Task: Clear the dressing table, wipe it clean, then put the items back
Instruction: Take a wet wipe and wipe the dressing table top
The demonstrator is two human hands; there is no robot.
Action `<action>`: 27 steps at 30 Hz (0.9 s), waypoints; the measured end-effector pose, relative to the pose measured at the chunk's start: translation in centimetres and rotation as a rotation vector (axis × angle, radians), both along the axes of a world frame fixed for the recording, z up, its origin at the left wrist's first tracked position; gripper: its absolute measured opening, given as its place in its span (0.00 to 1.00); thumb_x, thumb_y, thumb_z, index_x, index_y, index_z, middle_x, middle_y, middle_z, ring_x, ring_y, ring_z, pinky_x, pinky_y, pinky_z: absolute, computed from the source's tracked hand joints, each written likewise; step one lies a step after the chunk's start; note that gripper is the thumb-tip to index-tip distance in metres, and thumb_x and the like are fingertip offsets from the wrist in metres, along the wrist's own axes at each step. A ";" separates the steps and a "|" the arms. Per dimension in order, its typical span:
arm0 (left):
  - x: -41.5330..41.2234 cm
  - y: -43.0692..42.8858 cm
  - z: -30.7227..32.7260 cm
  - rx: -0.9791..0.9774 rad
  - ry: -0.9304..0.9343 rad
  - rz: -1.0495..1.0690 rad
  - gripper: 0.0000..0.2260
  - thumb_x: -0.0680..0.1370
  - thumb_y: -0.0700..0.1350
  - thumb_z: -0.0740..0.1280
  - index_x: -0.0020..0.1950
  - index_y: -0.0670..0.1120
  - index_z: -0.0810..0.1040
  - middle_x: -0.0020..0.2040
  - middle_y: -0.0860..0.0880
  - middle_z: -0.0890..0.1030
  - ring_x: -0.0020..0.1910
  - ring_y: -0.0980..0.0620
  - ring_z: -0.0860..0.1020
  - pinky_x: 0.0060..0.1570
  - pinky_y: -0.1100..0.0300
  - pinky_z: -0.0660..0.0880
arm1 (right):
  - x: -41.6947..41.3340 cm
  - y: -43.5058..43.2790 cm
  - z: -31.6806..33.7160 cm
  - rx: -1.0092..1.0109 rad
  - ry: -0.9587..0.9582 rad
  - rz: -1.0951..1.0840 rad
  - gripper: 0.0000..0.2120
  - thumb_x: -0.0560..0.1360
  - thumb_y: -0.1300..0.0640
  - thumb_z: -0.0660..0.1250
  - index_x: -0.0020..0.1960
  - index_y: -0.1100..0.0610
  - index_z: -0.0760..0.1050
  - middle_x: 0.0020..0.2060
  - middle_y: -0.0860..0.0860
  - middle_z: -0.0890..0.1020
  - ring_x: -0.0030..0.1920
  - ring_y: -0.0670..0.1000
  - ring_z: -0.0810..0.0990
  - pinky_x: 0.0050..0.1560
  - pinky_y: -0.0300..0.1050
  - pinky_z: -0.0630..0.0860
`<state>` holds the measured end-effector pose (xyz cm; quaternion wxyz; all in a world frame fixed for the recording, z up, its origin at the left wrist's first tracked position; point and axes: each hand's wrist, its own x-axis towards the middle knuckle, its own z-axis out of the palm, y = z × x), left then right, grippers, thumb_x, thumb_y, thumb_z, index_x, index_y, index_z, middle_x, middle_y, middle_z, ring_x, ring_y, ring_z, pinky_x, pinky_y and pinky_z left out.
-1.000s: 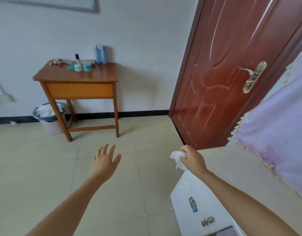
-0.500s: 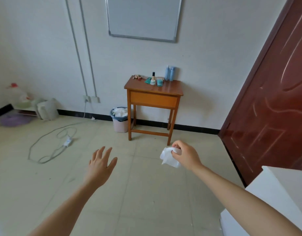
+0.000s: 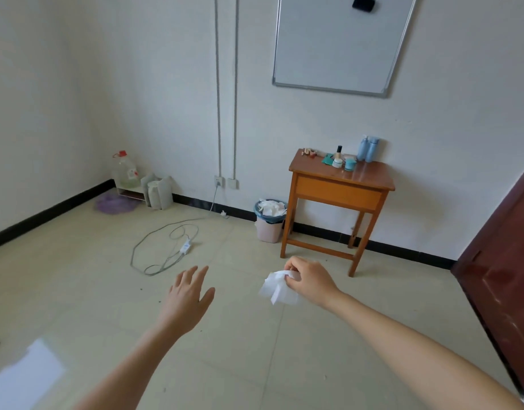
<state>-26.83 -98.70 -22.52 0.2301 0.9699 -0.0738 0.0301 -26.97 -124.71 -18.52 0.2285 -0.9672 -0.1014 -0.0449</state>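
A small wooden dressing table [image 3: 367,176] stands against the far wall, some way ahead of me. On its top sit two light blue bottles [image 3: 368,149], a dark-capped bottle [image 3: 338,153], two small jars [image 3: 344,164] and a few small items [image 3: 309,152] at the back left. My right hand [image 3: 309,281] pinches a crumpled white wipe [image 3: 277,287] out in front of me, above the floor. My left hand [image 3: 189,294] is held out with fingers spread and nothing in it.
A bin [image 3: 269,220] full of white tissue stands left of the table. A cable with a power strip [image 3: 166,247] loops on the tiled floor. A dark red door [image 3: 503,261] is at the right. A whiteboard [image 3: 340,42] hangs above. A water jug [image 3: 124,171] sits in the far left corner.
The view has swung left, away from the door and the white cabinet, and the table now lies to the right. Both hands keep their poses; the right still holds the wipe.
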 end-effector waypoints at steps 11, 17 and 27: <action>14.1 8.3 3.3 0.215 -0.058 -0.028 0.25 0.79 0.54 0.54 0.74 0.50 0.53 0.74 0.49 0.57 0.73 0.50 0.54 0.69 0.55 0.57 | 16.9 7.9 2.0 0.142 -0.020 0.093 0.04 0.74 0.58 0.64 0.42 0.55 0.69 0.38 0.48 0.72 0.39 0.48 0.70 0.34 0.34 0.63; 20.6 14.1 1.1 0.172 0.005 0.072 0.24 0.79 0.54 0.54 0.74 0.50 0.54 0.74 0.49 0.59 0.73 0.50 0.55 0.69 0.55 0.57 | 25.6 13.1 -0.2 0.135 0.083 0.067 0.03 0.74 0.58 0.63 0.43 0.54 0.69 0.39 0.49 0.74 0.40 0.49 0.73 0.37 0.40 0.69; 37.7 23.0 -0.6 0.125 0.001 -0.008 0.24 0.79 0.53 0.55 0.74 0.49 0.55 0.73 0.48 0.60 0.72 0.48 0.57 0.68 0.55 0.58 | 38.5 19.9 -0.8 0.082 0.043 -0.149 0.03 0.73 0.62 0.63 0.47 0.58 0.74 0.39 0.49 0.77 0.42 0.50 0.74 0.41 0.42 0.68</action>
